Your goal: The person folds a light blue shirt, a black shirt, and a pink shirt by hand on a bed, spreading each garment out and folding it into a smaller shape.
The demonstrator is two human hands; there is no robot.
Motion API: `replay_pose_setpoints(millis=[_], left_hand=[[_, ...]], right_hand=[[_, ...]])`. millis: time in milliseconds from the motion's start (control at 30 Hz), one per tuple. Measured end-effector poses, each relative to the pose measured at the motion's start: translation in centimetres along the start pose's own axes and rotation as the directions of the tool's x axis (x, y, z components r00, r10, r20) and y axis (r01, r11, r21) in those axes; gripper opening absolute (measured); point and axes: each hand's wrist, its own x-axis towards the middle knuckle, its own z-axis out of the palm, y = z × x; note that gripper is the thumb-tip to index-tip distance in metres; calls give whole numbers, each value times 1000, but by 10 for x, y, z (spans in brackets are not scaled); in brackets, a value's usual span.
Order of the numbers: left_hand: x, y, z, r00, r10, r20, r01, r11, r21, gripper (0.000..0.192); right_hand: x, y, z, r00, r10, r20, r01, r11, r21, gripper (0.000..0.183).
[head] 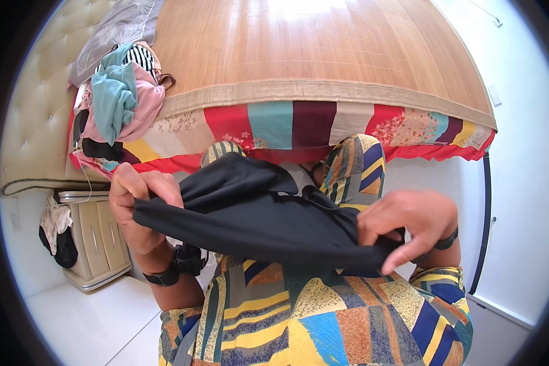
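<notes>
A black cloth garment (256, 224) is stretched between my two hands, above my lap. My left hand (139, 208) grips its left end, fingers curled over the edge. At the other end, my right hand (409, 224) pinches the fabric between thumb and fingers, its fingertips partly hidden in the folds. The garment's near edge runs almost straight from hand to hand, while its far part lies in loose folds towards my knees. What kind of garment it is cannot be told. A black band with a buckle (180, 265) circles my left wrist.
Before me is a bed with a woven mat (302, 50) and a patchwork cover (315, 123) hanging over its side. Piled clothes (119, 100) lie at its left corner by a tufted headboard (41, 100). A bedside cabinet (96, 238) stands left, with cloth (57, 233) hanging beside it.
</notes>
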Motion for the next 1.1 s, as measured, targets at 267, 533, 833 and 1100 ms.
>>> replay_pose_setpoints(millis=[267,533,833,1100], left_hand=[[8,9,-4,1000,23,-4,-22,991,129,36],[25,-5,-3,999,-37,-24,44,771,636,17],[35,-81,-22,960,-279,0,157,540,827,28],[66,-40,-39,913,110,-394,87,889,449,19]], right_hand=[[-16,-3,-1,941,184,-284,-217,972,-89,22],[-40,-8,-17,228,11,-974,-68,998,-4,28],[-65,-60,-44,238,-647,-724,-576,506,-642,40],[-84,-55,-72,394,-455,-799,-751,342,-565,39]])
